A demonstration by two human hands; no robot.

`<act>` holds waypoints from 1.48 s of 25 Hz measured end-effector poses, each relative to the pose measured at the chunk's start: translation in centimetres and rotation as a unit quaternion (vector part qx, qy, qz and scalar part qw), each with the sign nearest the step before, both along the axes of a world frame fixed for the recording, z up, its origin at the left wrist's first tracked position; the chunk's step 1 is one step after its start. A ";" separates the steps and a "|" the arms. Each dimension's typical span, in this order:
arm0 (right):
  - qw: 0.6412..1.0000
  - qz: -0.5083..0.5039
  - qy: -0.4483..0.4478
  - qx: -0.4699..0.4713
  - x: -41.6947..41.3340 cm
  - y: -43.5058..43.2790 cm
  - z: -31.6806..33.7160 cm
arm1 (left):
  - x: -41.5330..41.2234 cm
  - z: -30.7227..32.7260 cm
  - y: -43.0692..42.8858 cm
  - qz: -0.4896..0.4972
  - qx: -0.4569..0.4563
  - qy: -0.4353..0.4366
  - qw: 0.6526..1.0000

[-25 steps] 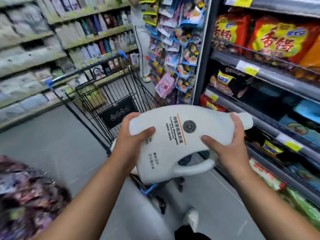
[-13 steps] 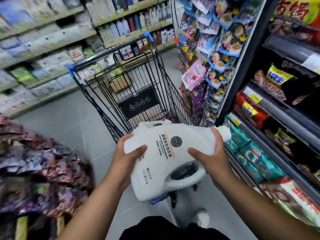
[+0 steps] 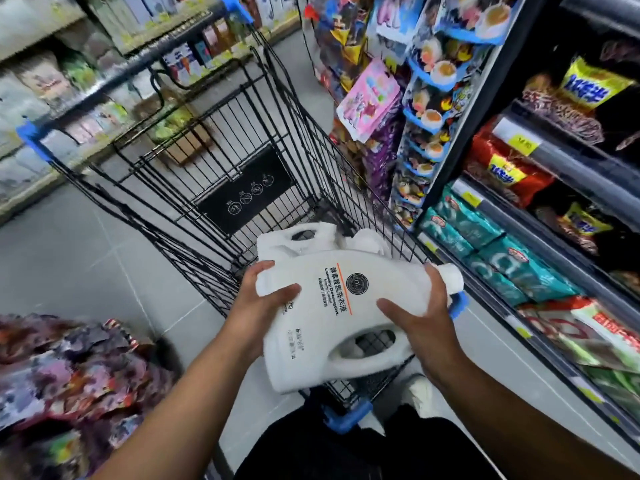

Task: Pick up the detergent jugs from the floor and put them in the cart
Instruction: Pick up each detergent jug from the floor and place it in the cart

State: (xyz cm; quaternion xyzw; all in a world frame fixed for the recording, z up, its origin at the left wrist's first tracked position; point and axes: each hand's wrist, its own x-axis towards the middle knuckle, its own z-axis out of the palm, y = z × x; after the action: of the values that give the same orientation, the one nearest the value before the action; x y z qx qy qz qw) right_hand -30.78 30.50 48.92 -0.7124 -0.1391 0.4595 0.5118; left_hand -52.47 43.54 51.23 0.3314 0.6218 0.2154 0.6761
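Single wide-angle view from the wearer's head, facing forward and down, close over a black wire shopping cart [image 3: 246, 190]

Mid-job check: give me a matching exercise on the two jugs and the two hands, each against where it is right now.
Things:
1. held jug
2. second jug
3. left hand
4. right hand

Places:
a. lying in the cart
b. gripping the held jug's base end
c. gripping the held jug's neck, by the cap
d. on its side above the cart's near end

Pairs: 1-d, 2-a, 3-b, 4-c.
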 end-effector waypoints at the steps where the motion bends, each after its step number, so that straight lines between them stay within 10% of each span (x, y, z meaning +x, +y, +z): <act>1: 1.000 -0.014 -0.011 -0.013 -1.0 0.5 -0.5 | -0.5 -0.7 1.4 -0.020 -0.009 0.005 1.000; 23: 0.974 -0.180 0.020 -0.137 -9.3 2.9 -8.5 | 0.9 -7.9 11.5 -0.424 0.116 0.181 0.880; 31: 0.978 -0.120 0.005 -0.171 -8.7 1.0 -4.9 | 1.9 -7.0 11.1 -0.377 0.107 0.101 0.915; 37: 0.981 -0.139 -0.059 -0.124 -7.7 -1.8 -3.5 | 5.1 -4.4 7.3 -0.467 0.312 0.090 0.822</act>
State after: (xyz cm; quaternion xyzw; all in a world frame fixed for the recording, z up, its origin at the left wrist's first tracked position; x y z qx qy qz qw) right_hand -38.50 28.75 45.43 -0.8089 -0.0108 0.3548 0.4687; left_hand -47.39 50.84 46.83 0.7933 0.3505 0.0251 0.4972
